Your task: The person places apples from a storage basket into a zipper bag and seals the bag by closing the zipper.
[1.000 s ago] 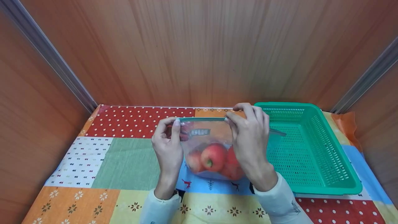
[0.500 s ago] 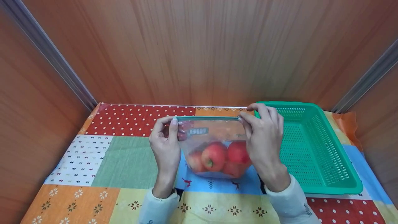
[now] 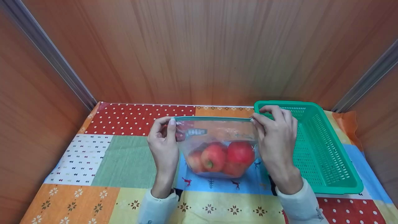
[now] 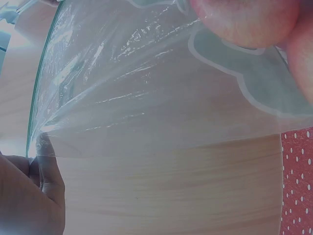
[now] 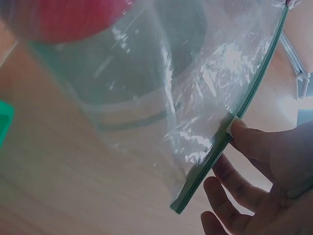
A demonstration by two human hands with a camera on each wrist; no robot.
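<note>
A clear zip bag (image 3: pixel 224 129) with a green zip strip (image 3: pixel 211 118) along its top stands in the middle of the head view. Several red apples (image 3: pixel 214 157) lie at its bottom. My left hand (image 3: pixel 164 146) pinches the left end of the strip between thumb and fingers. Farther along, my right hand (image 3: pixel 278 141) pinches the strip close to its right end. In the right wrist view, a short piece of the strip (image 5: pixel 195 180) runs past the thumb (image 5: pixel 249 139) to the bag's corner. The strip's edges look pressed together there.
To the right, a green plastic basket (image 3: pixel 340 165) with slotted walls stands partly behind my right hand. A patchwork cloth (image 3: pixel 130 161) covers the table. Wood-grain panels (image 3: pixel 199 53) rise at the back and both sides. Orange material (image 3: pixel 346 127) hangs at the right edge.
My right hand has slid rightward along the zip strip, from about mid-bag to near its right end. My left hand has shifted slightly left, still pinching the other end.
</note>
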